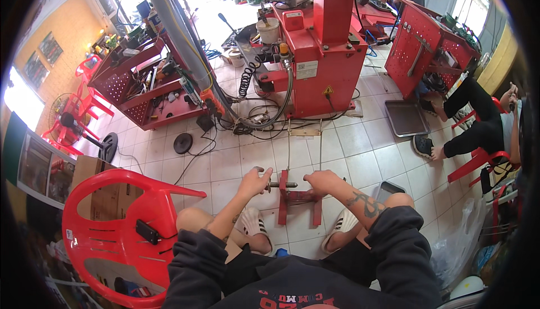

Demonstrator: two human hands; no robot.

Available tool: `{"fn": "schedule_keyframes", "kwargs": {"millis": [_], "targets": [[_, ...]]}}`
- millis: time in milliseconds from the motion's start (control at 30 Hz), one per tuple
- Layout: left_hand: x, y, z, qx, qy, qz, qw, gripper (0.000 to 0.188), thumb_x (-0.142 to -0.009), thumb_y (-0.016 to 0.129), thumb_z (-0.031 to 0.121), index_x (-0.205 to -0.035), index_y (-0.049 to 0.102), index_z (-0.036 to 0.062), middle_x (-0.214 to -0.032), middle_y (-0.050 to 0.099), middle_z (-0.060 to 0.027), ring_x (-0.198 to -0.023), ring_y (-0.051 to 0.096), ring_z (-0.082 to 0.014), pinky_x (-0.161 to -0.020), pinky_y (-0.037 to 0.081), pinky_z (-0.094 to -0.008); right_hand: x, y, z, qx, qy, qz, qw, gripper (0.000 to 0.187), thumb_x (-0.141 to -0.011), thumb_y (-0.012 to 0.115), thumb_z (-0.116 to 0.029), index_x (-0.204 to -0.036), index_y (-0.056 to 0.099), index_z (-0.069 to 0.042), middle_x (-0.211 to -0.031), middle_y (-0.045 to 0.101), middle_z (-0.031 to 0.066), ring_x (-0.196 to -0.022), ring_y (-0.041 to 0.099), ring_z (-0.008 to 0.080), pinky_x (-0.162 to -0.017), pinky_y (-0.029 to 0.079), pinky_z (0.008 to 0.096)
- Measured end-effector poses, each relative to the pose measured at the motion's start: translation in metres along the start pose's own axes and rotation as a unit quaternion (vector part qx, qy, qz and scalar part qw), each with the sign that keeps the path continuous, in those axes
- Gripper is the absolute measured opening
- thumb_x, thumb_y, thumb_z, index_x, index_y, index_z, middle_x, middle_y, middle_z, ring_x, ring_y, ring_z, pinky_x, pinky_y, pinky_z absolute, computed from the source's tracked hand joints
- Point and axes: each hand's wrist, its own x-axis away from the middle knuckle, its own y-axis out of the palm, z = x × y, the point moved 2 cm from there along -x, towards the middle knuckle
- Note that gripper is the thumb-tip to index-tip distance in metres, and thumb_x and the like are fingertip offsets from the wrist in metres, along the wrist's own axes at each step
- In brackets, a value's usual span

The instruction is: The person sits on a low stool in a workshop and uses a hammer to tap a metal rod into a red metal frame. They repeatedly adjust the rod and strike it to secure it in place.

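A red metal stand (283, 208) sits on the tiled floor between my feet, with two upright bars joined by a crosspiece. A dark metal rod (288, 185) lies across its left bar. My left hand (254, 182) is beside the rod's left end, thumb and fingers apart; a small round piece shows just under it, and I cannot tell whether I touch it. Above the stand's right bar, my right hand (324, 182) is closed, its fingers curled. What it grips is hidden. Two thin rods (321, 146) run from the stand toward the red machine.
Ahead stands a large red machine (329, 78) with hoses and cables at its base. A red plastic chair (107, 188) holding a phone is at my left. Red tool carts (157, 109) flank the machine. Black trays (406, 119) and a seated person are at the right.
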Motion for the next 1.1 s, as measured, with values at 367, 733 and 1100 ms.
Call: {"fn": "schedule_keyframes", "kwargs": {"millis": [367,733,1100], "targets": [[-0.002,0.002,-0.005,0.059,0.027,0.018,0.998,0.067,-0.095,0.060,0.047,-0.135,0.050,-0.0055,-0.077,0.072,-0.0160,-0.052,0.064,-0.0177,-0.052,0.051,-0.0313,-0.011,0.019,-0.016,0.002,-0.047,-0.002,0.999,0.031,-0.088,0.065,-0.033,-0.105,0.065,-0.007,-0.098,0.071,0.0145,-0.094,0.069,0.0342,-0.080,0.056,0.0460],[-0.002,-0.015,-0.001,0.056,0.008,0.036,0.998,0.068,-0.094,0.060,0.049,-0.134,0.052,-0.0054,-0.071,0.072,-0.0124,-0.054,0.063,-0.0170,-0.061,0.052,-0.0312,-0.009,0.010,-0.017,-0.017,-0.081,0.093,0.992,0.031,-0.091,0.061,-0.035,-0.100,0.065,-0.005,-0.090,0.069,0.0150,-0.088,0.068,0.0349,-0.076,0.055,0.0467],[0.000,-0.005,0.001,-0.011,0.000,-0.024,1.000,0.071,-0.093,0.059,0.054,-0.133,0.055,-0.0048,-0.083,0.072,-0.0183,-0.063,0.067,-0.0220,-0.067,0.054,-0.0340,-0.009,0.009,-0.023,-0.058,-0.058,0.093,0.992,0.030,-0.099,0.052,-0.033,-0.099,0.062,-0.005,-0.086,0.068,0.0177,-0.084,0.067,0.0379,-0.075,0.053,0.0494]]}}
